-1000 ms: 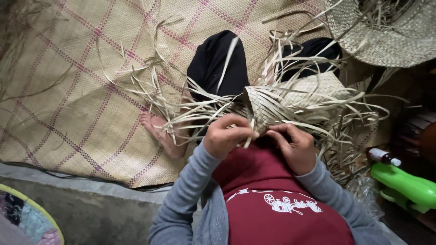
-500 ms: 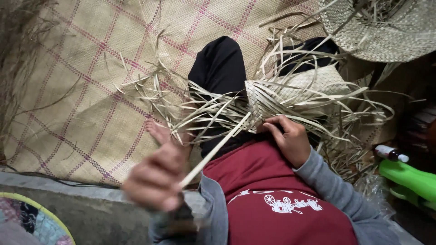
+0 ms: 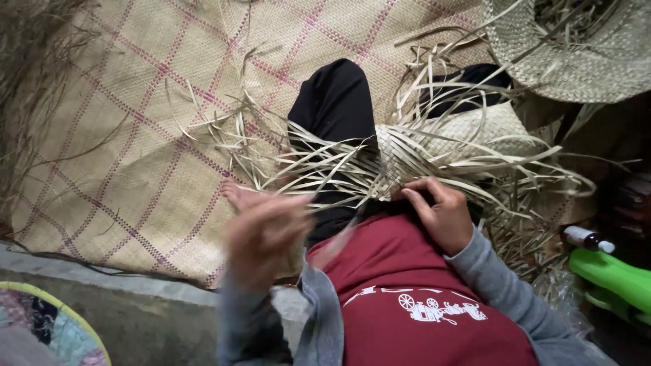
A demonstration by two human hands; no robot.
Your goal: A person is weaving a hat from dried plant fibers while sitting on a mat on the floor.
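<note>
Since half a second ago the left hand (image 3: 266,234) has swung back in from the lower left toward the lap, and the strip it was pulling out taut now shows only as a pale blur slanting from that hand toward the red shirt (image 3: 413,298). The right hand (image 3: 441,213) has barely shifted.

The right hand's fingers curl down onto the near edge of the half-woven straw piece (image 3: 447,139), thumb and forefinger closed on the strips where the weave ends, just above the shirt. The left hand is smeared by motion; its fingers look loosely bent, but whether they have hold of the strip cannot be told.

The woven piece rests on the lap against the black trouser leg (image 3: 332,108), its finished part lying toward the right, its loose strips (image 3: 305,163) fanning out to the left and right over the knee. A bare foot (image 3: 237,195) shows just beside the left hand, on the checked woven mat (image 3: 135,122) with purple lines.

At the upper right lies a woven straw hat (image 3: 583,61), crown up-turned, with loose straw ends inside it. At the right edge stand a small white bottle (image 3: 584,237) and a green plastic thing (image 3: 614,278) near each other. A patchwork cloth with a yellow edge (image 3: 47,332) sits at the lower left, below a grey concrete step (image 3: 135,305).
</note>
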